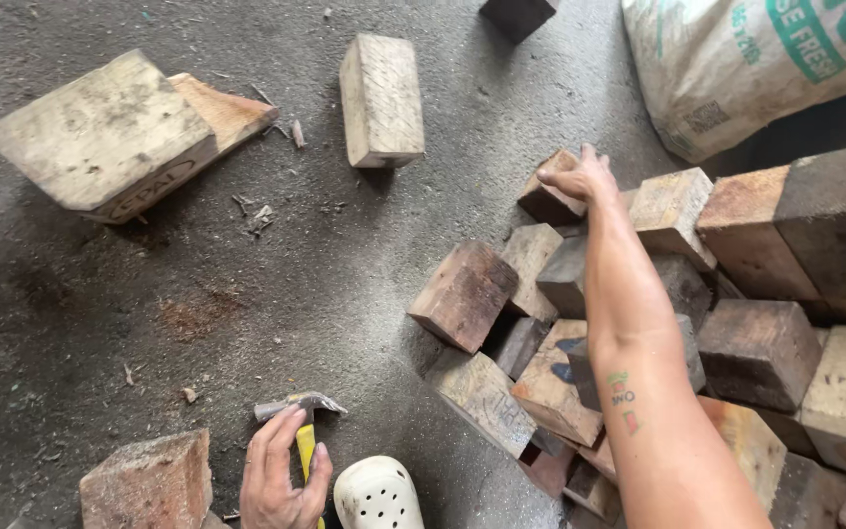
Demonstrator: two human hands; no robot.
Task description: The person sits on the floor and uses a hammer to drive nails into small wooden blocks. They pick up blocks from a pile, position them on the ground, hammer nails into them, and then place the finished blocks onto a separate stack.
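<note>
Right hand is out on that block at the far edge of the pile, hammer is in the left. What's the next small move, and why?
Probably close the right hand around the dark wood block and lift it off the pile. The fingers rest on its top without a full grasp, it sits loose at the pile's far edge, and the left hand already holds the hammer near bare floor.

Blocks, tool, sack and shoe, counted

One hammer (298, 411) under the left hand's fingers (281, 441); one white clog (377, 493) beside them; one printed sack (736, 59); five loose wooden blocks (381, 98); a pile (756, 343) of roughly twenty at the right fingers (570, 181).
</note>
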